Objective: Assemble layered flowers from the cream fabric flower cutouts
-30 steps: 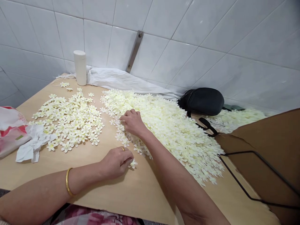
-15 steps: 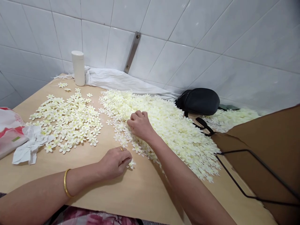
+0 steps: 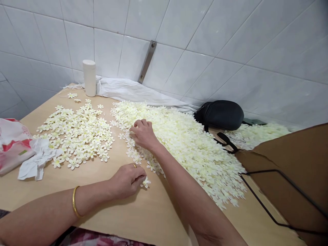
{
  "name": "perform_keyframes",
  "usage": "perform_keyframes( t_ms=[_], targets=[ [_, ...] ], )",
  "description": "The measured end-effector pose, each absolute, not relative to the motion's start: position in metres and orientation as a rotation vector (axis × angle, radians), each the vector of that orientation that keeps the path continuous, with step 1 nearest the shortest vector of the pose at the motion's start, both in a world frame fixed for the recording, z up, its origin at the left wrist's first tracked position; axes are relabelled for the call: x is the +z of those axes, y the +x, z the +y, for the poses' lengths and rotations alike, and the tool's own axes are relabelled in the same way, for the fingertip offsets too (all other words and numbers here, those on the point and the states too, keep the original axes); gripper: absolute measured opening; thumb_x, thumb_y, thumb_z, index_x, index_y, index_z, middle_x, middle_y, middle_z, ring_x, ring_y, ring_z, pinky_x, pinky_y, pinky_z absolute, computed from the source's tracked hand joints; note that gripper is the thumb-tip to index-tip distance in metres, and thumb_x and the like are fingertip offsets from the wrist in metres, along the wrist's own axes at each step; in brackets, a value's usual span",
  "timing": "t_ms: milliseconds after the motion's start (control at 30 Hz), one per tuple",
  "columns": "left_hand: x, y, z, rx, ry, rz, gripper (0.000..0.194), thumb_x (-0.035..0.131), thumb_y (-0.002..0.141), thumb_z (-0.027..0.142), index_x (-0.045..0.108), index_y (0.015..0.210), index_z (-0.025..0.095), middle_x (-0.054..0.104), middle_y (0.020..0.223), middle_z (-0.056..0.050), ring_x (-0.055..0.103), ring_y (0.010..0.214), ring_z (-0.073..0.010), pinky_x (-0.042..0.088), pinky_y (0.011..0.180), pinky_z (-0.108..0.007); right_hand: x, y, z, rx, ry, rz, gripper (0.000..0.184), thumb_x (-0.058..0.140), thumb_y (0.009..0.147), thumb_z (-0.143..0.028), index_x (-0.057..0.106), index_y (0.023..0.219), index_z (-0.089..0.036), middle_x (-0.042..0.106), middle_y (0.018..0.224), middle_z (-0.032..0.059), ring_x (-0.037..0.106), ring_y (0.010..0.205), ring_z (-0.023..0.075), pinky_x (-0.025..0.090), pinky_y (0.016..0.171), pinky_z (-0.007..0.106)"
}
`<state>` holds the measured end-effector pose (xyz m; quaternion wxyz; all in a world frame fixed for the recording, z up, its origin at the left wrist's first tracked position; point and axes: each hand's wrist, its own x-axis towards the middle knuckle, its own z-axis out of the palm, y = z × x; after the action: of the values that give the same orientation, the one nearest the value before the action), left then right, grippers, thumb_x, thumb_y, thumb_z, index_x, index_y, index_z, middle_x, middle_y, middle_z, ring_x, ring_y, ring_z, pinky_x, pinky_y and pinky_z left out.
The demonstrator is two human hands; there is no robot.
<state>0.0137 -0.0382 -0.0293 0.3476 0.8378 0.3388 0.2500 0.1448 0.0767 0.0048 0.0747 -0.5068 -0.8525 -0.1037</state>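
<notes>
My left hand [image 3: 128,180] rests low over the bare tabletop, its thumb and fingers pinched on a small white artificial flower [image 3: 146,182] with a yellowish centre. Only part of that flower shows beyond the fingertips. Farther forward, my right hand [image 3: 144,134] is at the left edge of a large heap of the same pale flowers [image 3: 189,147]. Its fingers are curled down among the petals, and the fingertips are hidden, so what they hold cannot be made out. To the left lies a flatter, looser spread of matching flowers [image 3: 82,131].
A white bottle [image 3: 89,78] stands by a white cloth [image 3: 123,89] along the tiled wall. A black case [image 3: 224,115] sits behind the heap. On the right are brown cardboard [image 3: 294,171] and a black strap [image 3: 271,171]. Crumpled tissue [image 3: 38,159] and a plastic bag [image 3: 15,145] lie left.
My right hand moved right over the heap, then back left to its edge. My left hand has kept its pinch on the flower in about the same place.
</notes>
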Motion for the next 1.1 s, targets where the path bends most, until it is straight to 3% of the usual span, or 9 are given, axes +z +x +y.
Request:
perform_keyframes(
  t_ms=[133, 300, 400, 600, 800, 1100],
  targets=[
    [-0.03, 0.014, -0.038, 0.648, 2.177, 0.869, 0.021, 0.038, 0.085, 0.021, 0.052, 0.07, 0.017, 0.056, 0.07, -0.004, 0.051, 0.069, -0.0135, 0.042, 0.067, -0.024, 0.003, 0.144, 0.082, -0.154, -1.514, -2.39, 0.02, 0.048, 0.082, -0.016, 0.068, 0.08, -0.018, 0.056, 0.11, 0.0111, 0.041, 0.104, 0.0257, 0.03, 0.084, 0.039],
    [-0.029, 0.013, -0.037, 0.639, 2.184, 0.856, 0.02, 0.039, 0.085, 0.02, 0.052, 0.071, 0.017, 0.057, 0.071, -0.005, 0.052, 0.07, -0.0142, 0.041, 0.068, -0.025, 0.02, 0.166, 0.079, 0.308, -1.455, -2.093, 0.019, 0.046, 0.083, -0.022, 0.064, 0.077, -0.018, 0.063, 0.087, 0.006, 0.053, 0.086, 0.0193, 0.038, 0.078, 0.033],
    [-0.027, 0.013, -0.037, 0.63, 2.186, 0.86, 0.021, 0.038, 0.085, 0.02, 0.052, 0.071, 0.016, 0.057, 0.071, -0.005, 0.051, 0.069, -0.0142, 0.041, 0.067, -0.025, 0.029, 0.179, 0.07, 0.376, -1.478, -2.137, 0.017, 0.049, 0.08, -0.022, 0.063, 0.071, -0.018, 0.064, 0.085, 0.0053, 0.052, 0.09, 0.0206, 0.036, 0.08, 0.035],
    [-0.029, 0.013, -0.036, 0.624, 2.175, 0.848, 0.02, 0.038, 0.085, 0.021, 0.052, 0.071, 0.017, 0.057, 0.071, -0.004, 0.052, 0.07, -0.0144, 0.041, 0.068, -0.025, 0.019, 0.18, 0.056, 0.146, -1.621, -2.347, 0.02, 0.052, 0.079, -0.016, 0.062, 0.062, -0.017, 0.062, 0.093, 0.0073, 0.039, 0.104, 0.0258, 0.028, 0.082, 0.041],
    [-0.03, 0.014, -0.037, 0.64, 2.179, 0.875, 0.021, 0.038, 0.085, 0.02, 0.051, 0.069, 0.017, 0.057, 0.07, -0.004, 0.052, 0.069, -0.014, 0.041, 0.067, -0.024, 0.003, 0.176, 0.061, -0.297, -1.561, -2.351, 0.011, 0.055, 0.076, -0.014, 0.064, 0.078, -0.018, 0.058, 0.099, 0.0101, 0.036, 0.104, 0.0265, 0.026, 0.078, 0.039],
    [-0.034, 0.015, -0.039, 0.689, 2.176, 0.858, 0.017, 0.04, 0.081, 0.015, 0.051, 0.068, 0.017, 0.058, 0.069, -0.005, 0.052, 0.068, -0.014, 0.042, 0.066, -0.023, -0.002, 0.13, 0.09, -0.359, -1.411, -2.402, 0.018, 0.052, 0.078, -0.015, 0.067, 0.088, -0.019, 0.058, 0.101, 0.0098, 0.036, 0.102, 0.0259, 0.025, 0.078, 0.038]
  ],
)
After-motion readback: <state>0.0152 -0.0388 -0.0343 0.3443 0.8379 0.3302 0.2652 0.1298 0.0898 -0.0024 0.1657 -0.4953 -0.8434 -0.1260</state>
